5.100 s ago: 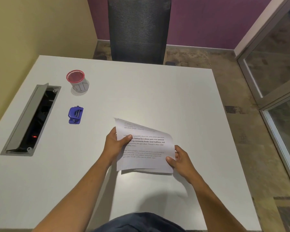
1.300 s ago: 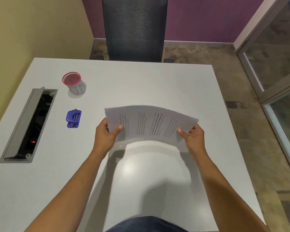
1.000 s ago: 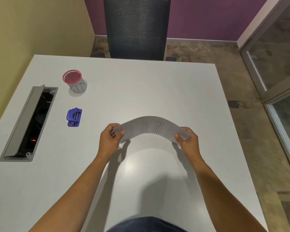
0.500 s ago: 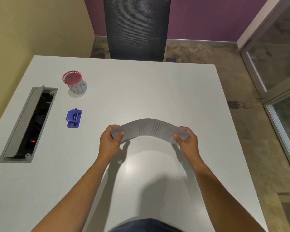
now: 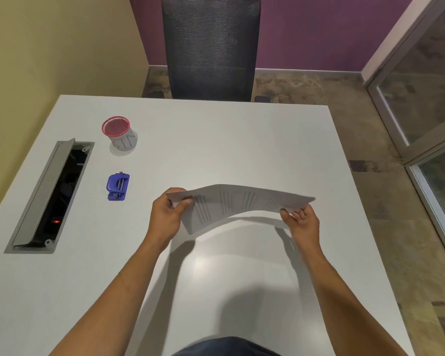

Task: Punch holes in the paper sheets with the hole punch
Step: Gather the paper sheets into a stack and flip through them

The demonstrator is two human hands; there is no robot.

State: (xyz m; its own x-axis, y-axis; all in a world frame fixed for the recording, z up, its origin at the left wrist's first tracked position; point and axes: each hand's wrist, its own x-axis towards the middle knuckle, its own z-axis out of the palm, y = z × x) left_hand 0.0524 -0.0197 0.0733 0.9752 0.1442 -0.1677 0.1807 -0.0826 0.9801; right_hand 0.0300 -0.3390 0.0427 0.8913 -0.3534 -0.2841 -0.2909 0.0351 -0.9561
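Note:
I hold printed paper sheets (image 5: pixel 237 204) above the white table (image 5: pixel 216 140), bowed upward in a shallow arch with the text running sideways. My left hand (image 5: pixel 168 214) pinches the left end between thumb and fingers. My right hand (image 5: pixel 299 219) grips the right end from below. A small blue hole punch (image 5: pixel 118 186) lies on the table to the left of my left hand, a short gap away, untouched.
A red mesh pen cup (image 5: pixel 118 133) stands behind the punch. An open grey cable tray (image 5: pixel 49 196) is sunk into the table's left side. A dark mesh office chair (image 5: pixel 211 47) stands at the far edge. Glass door panels (image 5: pixel 421 98) are on the right.
The sheets were turned from upright reading position to sideways, then lowered and bowed between both hands. In the last half second my right hand has spread outward, flattening the arch.

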